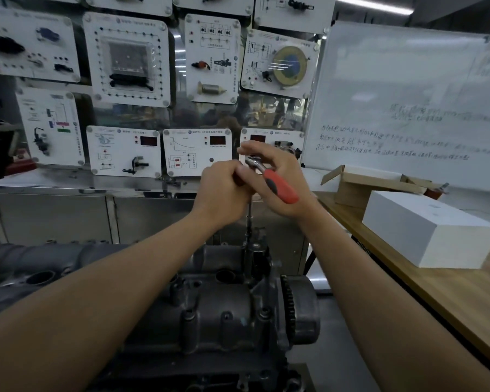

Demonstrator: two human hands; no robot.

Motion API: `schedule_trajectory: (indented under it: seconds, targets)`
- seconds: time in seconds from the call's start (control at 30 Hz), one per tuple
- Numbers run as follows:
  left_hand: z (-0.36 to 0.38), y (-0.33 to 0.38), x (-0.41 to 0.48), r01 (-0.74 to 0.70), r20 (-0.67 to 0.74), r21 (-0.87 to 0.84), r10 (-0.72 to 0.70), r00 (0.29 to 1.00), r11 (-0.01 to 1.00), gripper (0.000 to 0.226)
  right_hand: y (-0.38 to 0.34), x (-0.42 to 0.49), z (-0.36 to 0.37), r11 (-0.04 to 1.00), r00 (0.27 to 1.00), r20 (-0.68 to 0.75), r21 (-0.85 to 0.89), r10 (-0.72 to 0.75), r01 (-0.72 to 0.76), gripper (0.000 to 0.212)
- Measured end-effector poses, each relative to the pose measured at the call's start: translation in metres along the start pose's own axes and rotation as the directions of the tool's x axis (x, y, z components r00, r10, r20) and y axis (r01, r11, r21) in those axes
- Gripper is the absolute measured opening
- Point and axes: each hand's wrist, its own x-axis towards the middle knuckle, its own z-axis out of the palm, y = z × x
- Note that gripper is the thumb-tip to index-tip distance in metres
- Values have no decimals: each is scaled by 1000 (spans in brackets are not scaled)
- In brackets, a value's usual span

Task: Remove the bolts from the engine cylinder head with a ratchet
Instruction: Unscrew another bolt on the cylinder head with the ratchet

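Left hand (221, 190) curled round the top of the extension (249, 219); right hand (277, 176) pinching the ratchet (280, 188) beside it; extension drops into the head's (210, 315) far end; work looks early, with near bolts (264, 312) seemingly still seated.

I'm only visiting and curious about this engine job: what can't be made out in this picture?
Head view:
The bolt: hidden inside the cylinder head, beneath the extension bar.
Where the ratchet meets the bar: covered by the left hand and right hand.
Writing on the whiteboard: blurred, too small.
Near end of the cylinder head: cut off by the bottom edge.
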Motion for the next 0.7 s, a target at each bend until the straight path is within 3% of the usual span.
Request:
schedule_trajectory:
  seconds: [0.03, 0.1, 0.17, 0.27, 0.37, 0.43, 0.5, 0.6, 0.7]
  targets:
    - [0, 0, 0, -5, 4, -10, 5, 1000, 1000, 34, 4, 1, -8, 985, 986, 121, 113, 116, -130, 40]
    - [0, 0, 1, -3, 46, -50, 6, 999, 999, 16, 11, -1, -16, 888, 900, 333, 265, 282, -377, 25]
    - [1, 0, 0, -11, 85, -96, 19, 996, 995, 3, 17, -3, -19, 846, 843, 421, 261, 335, -466, 15]
    - [-4, 2, 1, -53, 55, -95, 59, 997, 994, 12, 16, -3, -22, 824, 774, 524, 213, 357, -524, 28]
    - [-14, 0, 12, 24, -50, -220, -35, 998, 975, 18, 10, 2, -20, 857, 627, 646, -84, 435, -508, 34]
    - [-19, -7, 22, 180, -7, -343, -194, 981, 922, 23, 6, 3, -10, 846, 515, 677, -352, 526, -400, 29]
    - [-21, -15, 25, 293, 38, -377, -302, 953, 879, 22, 4, 7, 2, 800, 450, 663, -523, 599, -295, 26]
    - [-21, -16, 24, 272, -24, -419, -310, 950, 866, 16, 4, 14, 12, 785, 446, 654, -572, 611, -237, 22]
    - [-22, -11, 23, 264, -28, -442, -308, 951, 857, 15, 9, 17, 13, 797, 552, 608, -571, 570, -194, 33]
